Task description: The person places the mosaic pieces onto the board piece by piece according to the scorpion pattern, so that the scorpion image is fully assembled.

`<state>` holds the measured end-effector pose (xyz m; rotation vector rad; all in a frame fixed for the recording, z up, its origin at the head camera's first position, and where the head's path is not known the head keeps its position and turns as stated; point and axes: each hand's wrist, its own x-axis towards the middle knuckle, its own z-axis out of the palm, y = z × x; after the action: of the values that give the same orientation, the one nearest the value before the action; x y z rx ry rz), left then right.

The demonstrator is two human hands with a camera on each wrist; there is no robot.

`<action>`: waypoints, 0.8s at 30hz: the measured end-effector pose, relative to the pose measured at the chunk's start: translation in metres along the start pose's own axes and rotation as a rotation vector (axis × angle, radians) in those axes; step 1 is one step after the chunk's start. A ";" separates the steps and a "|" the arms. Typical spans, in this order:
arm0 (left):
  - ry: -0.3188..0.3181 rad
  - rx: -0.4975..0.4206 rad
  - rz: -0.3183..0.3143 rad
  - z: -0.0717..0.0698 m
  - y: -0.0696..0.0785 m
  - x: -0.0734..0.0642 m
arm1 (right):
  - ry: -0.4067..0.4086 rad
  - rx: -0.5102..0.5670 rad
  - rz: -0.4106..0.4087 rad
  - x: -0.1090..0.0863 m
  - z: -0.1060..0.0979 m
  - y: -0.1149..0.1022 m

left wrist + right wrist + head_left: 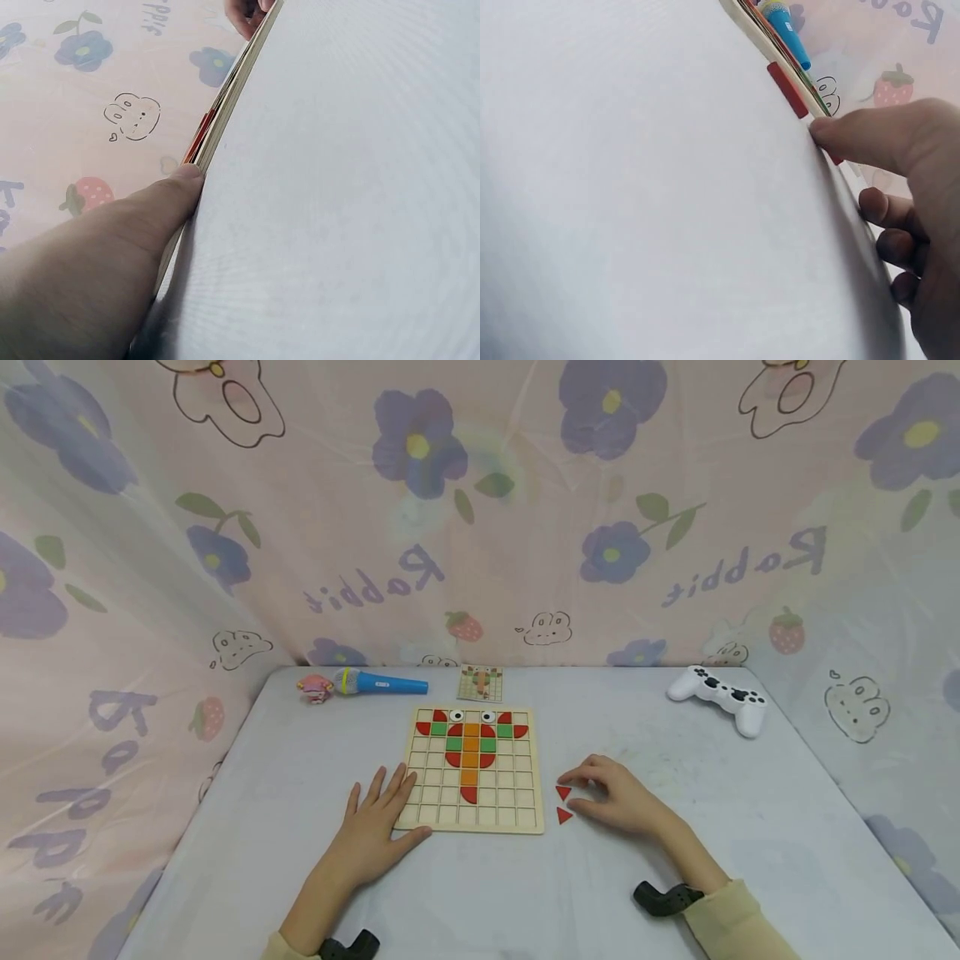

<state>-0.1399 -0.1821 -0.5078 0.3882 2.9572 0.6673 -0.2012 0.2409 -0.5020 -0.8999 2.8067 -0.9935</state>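
A square wooden grid board (pixel 538 768) lies on the table with red, green and orange pieces and two eye pieces forming a figure. My left hand (pixel 377 835) rests with spread fingers over the board's left edge; its thumb (pixel 176 195) touches the near side. To the right of the board, my right hand (pixel 617 793) pinches a small red triangle (pixel 563 792) lying flat, with index finger and thumb at its two sides. A second red triangle (pixel 564 816) lies just nearer me, apart from the fingers, and shows edge-on as a red piece (pixel 788 90) in the right wrist view.
Behind the board stands a small pattern card (pixel 480 684). A blue toy microphone (pixel 386 682) and a pink figurine (pixel 315 688) lie at the back left, a white game controller (pixel 718 697) at the back right. A printed curtain (pixel 510 527) encloses the table.
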 end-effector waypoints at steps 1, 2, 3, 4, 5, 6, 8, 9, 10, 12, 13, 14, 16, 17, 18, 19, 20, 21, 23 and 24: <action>0.000 0.001 -0.001 0.000 0.000 0.000 | -0.006 -0.004 -0.001 0.000 0.000 0.000; 0.000 0.002 -0.002 0.000 0.000 0.000 | -0.013 -0.011 -0.001 0.001 0.000 -0.001; 0.001 0.003 -0.002 0.000 0.000 0.000 | -0.019 -0.013 0.000 0.001 0.000 -0.001; 0.003 0.005 -0.002 0.000 0.000 0.000 | -0.023 -0.014 -0.001 0.001 0.000 -0.001; 0.004 0.007 -0.002 0.000 0.000 0.000 | -0.028 -0.012 -0.001 0.001 -0.001 -0.001; 0.006 0.008 -0.001 0.000 0.000 0.000 | -0.031 -0.008 -0.001 0.001 -0.001 -0.002; 0.004 0.009 -0.001 0.000 0.001 0.000 | -0.034 -0.002 0.001 0.001 -0.002 -0.002; 0.006 0.008 0.000 0.000 0.001 0.000 | -0.035 0.001 0.001 0.001 -0.002 -0.002; 0.006 0.007 0.000 0.000 0.001 0.000 | -0.036 0.000 0.000 0.001 -0.002 -0.002; 0.005 0.005 0.000 0.000 0.002 0.000 | -0.038 0.000 0.002 0.001 -0.003 -0.003; 0.005 0.003 0.000 0.000 0.002 0.000 | -0.041 -0.006 -0.001 0.002 -0.003 -0.003; 0.008 0.002 0.000 0.000 0.002 -0.001 | -0.046 -0.009 -0.006 0.002 -0.003 -0.003; 0.009 0.001 -0.001 0.000 0.002 -0.001 | -0.062 -0.014 -0.016 0.003 -0.003 -0.003; 0.008 0.002 -0.002 0.000 0.002 -0.001 | -0.072 -0.018 -0.022 0.004 -0.003 -0.003; 0.008 0.001 -0.003 -0.001 0.002 -0.001 | -0.081 -0.020 -0.026 0.004 -0.003 -0.004; 0.007 0.003 -0.003 0.000 0.002 -0.001 | -0.089 -0.018 -0.031 0.005 -0.003 -0.004; 0.005 0.004 -0.003 0.000 0.002 -0.001 | -0.097 -0.013 -0.030 0.005 -0.003 -0.004; 0.004 0.005 -0.003 0.000 0.001 -0.001 | -0.100 -0.011 -0.028 0.006 -0.003 -0.004; 0.004 0.008 -0.001 0.000 0.001 -0.001 | -0.102 -0.010 -0.023 0.006 -0.003 -0.004; 0.007 0.008 0.001 0.000 0.001 -0.001 | -0.101 -0.006 -0.019 0.007 -0.003 -0.004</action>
<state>-0.1388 -0.1812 -0.5077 0.3891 2.9676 0.6582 -0.2051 0.2361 -0.4963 -0.9502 2.7244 -0.9152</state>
